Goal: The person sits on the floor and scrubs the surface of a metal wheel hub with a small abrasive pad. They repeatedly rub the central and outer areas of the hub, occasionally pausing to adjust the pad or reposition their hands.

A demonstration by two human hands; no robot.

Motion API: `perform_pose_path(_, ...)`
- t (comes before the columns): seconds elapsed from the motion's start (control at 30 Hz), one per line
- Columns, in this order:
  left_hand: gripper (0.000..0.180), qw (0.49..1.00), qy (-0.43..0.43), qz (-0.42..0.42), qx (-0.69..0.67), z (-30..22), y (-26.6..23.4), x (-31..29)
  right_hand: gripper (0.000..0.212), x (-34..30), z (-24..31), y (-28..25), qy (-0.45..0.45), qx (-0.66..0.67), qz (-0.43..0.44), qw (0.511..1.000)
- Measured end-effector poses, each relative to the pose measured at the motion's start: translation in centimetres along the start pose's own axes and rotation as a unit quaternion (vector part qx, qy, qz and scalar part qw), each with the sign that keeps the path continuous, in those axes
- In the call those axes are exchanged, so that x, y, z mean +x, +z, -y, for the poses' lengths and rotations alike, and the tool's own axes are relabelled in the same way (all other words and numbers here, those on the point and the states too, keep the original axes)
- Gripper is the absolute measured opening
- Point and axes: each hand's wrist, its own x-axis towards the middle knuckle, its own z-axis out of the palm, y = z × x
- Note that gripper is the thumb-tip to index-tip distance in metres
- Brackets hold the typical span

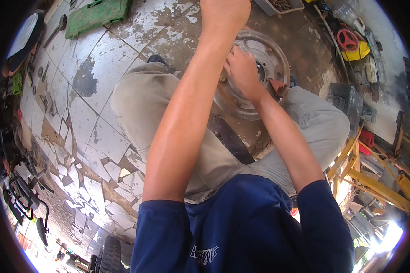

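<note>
A round, worn grey-brown steel wheel rim [278,57] lies on the floor between my bent legs. My right hand [242,70] is over its centre, with the fingers curled in; whatever they may hold is hidden. Reaching past the rim's left side, my left hand [226,13] is cut off by the top edge, so its fingers do not show. A reddish-brown folded piece [278,86], perhaps sandpaper, rests on the rim beside my right wrist. Below the rim, a dark flat strip [232,139] lies between my thighs.
At the upper left are a green case [98,18] and a dark hand tool [55,30]. A grey tray [280,5] of small parts sits at the top. On the right are a dark box [345,104] and a yellow frame [373,184]. Broken tiles [79,195] cover the lower-left floor.
</note>
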Motion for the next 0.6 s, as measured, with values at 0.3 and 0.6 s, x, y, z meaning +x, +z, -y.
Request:
perform_pose_path(0.3,0.016,1.000,0.005,0.009,0.026,-0.21,0.02,-0.09,0.017,-0.25,0.41,0.40,0.023,0.025,0.010,0.999)
perform_pose_path(0.6,0.016,0.999,0.006,0.013,0.034,-0.82,0.01,-0.51,0.016,-0.23,0.62,0.10,0.017,0.039,0.027,0.999)
